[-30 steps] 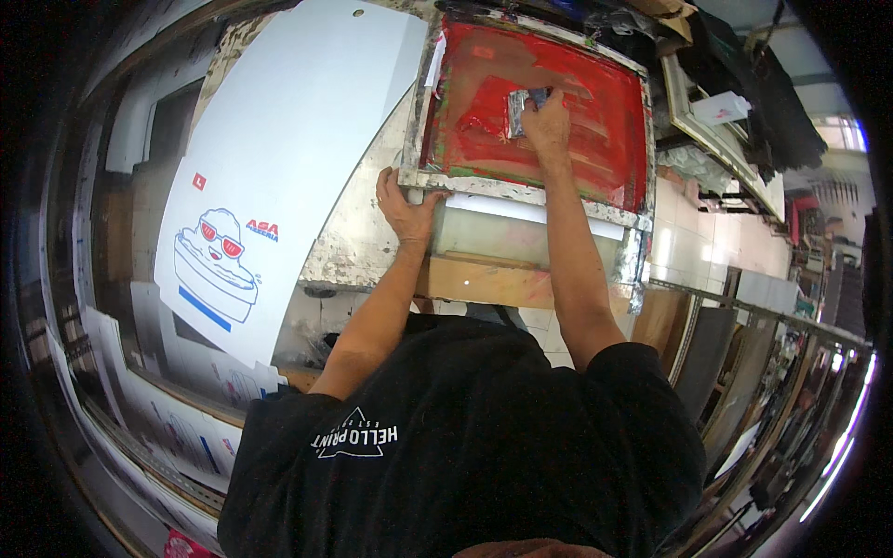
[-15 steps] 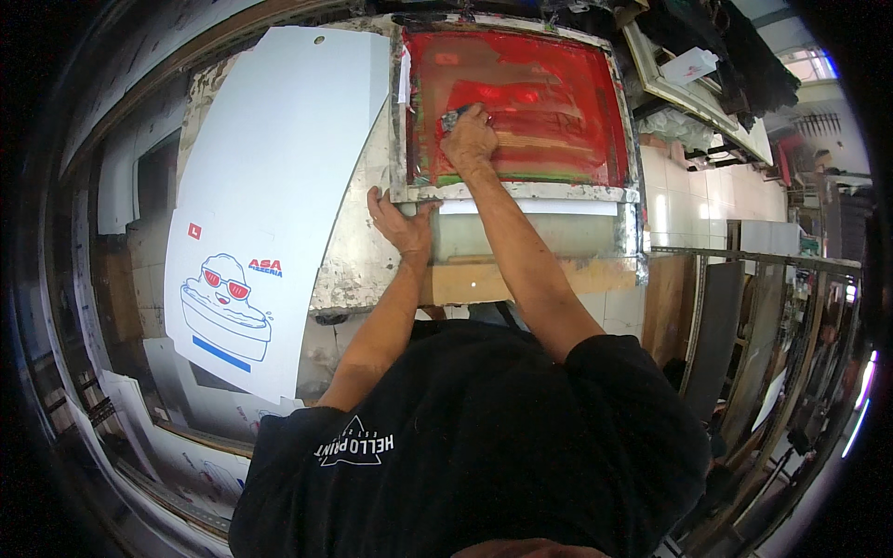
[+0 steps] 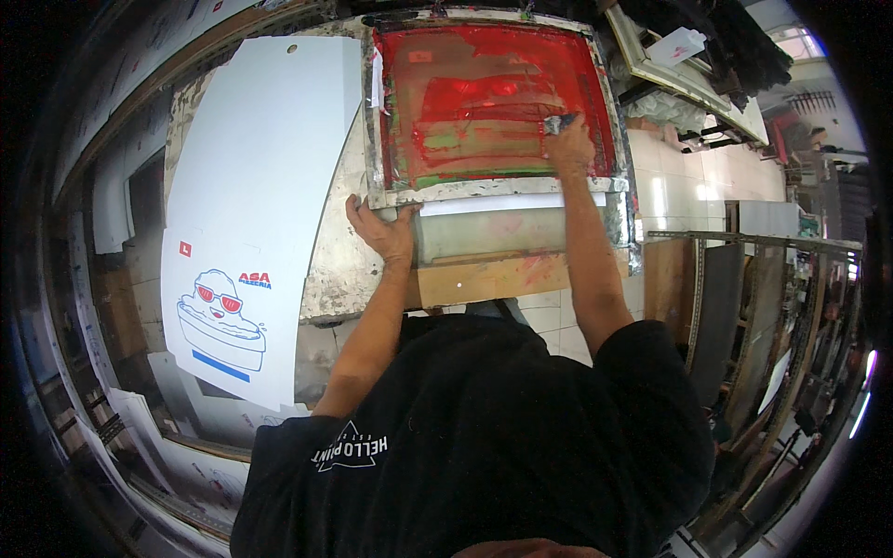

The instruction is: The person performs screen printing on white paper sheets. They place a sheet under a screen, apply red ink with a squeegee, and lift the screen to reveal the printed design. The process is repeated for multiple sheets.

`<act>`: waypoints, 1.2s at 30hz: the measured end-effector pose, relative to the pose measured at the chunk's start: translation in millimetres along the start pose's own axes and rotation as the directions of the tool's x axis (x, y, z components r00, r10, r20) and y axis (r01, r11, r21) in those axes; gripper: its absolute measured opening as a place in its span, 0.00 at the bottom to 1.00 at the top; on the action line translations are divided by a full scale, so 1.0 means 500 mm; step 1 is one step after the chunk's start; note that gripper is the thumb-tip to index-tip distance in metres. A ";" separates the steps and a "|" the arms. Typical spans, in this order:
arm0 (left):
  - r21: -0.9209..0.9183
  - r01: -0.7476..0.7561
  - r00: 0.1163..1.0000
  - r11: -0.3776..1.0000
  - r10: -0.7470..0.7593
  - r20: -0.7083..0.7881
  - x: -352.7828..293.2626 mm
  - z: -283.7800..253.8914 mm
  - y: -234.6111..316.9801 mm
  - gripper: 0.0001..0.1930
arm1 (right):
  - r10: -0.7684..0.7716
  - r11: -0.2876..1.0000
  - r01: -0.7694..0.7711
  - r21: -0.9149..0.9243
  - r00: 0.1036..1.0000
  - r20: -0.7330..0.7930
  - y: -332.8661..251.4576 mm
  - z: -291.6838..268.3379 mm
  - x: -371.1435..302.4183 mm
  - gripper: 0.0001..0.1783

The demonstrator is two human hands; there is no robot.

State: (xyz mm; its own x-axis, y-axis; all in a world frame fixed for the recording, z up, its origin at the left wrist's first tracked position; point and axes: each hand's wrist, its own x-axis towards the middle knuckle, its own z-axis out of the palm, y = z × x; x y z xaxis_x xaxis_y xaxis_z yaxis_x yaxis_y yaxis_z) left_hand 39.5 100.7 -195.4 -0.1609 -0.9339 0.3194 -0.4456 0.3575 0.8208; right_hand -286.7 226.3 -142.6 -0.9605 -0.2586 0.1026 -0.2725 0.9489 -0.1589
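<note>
A screen-printing frame (image 3: 484, 186) lies on the table, its mesh (image 3: 465, 84) smeared with wet red ink and streaked with green near the lower edge. My right hand (image 3: 571, 151) is closed on a small dark squeegee (image 3: 557, 124), which touches the mesh near its right side. My left hand (image 3: 383, 234) rests at the frame's near left corner, thumb and fingers spread against the edge. To the left is a large white board (image 3: 260, 139) printed with a blue-and-red cartoon figure (image 3: 219, 312). A white sheet edge (image 3: 493, 204) shows under the frame's near side.
A wooden strip (image 3: 484, 279) runs along the table's near edge. Another frame (image 3: 688, 79) stands at the far right, with a white container (image 3: 677, 45) on it. Metal racks holding panels (image 3: 716, 298) stand to the right. More printed sheets (image 3: 177, 465) lie in racks at the lower left.
My right hand has swept the squeegee from the left part of the mesh to the right, altering the ink streaks. My left hand stays at the frame's corner. The view has shifted slightly.
</note>
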 end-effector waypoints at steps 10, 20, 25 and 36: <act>0.001 -0.015 1.000 1.000 0.015 0.002 -0.002 0.000 0.003 0.41 | 0.032 0.996 -0.039 -0.078 0.995 -0.095 0.156 -0.011 0.090 0.38; -0.003 -0.009 1.000 1.000 0.009 0.005 -0.004 0.006 -0.020 0.44 | 0.036 0.999 -0.036 -0.006 0.999 -0.032 0.170 -0.045 0.100 0.40; 0.020 -0.013 1.000 1.000 0.013 -0.002 -0.010 0.009 -0.023 0.46 | -0.033 0.998 0.036 0.053 0.998 -0.057 0.122 -0.058 0.069 0.43; 0.074 0.032 0.999 0.997 -0.035 0.035 -0.005 0.007 -0.020 0.45 | -0.273 0.948 0.235 0.214 0.947 0.170 -0.216 0.023 -0.138 0.58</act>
State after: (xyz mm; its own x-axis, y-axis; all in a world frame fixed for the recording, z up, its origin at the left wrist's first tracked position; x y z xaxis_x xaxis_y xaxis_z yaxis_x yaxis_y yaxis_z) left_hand 41.0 99.6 -206.0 -0.1762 -0.9455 0.2738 -0.5142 0.3256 0.7935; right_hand -191.5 139.7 -143.7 -0.8448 -0.5344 -0.0264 -0.4959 0.8005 -0.3365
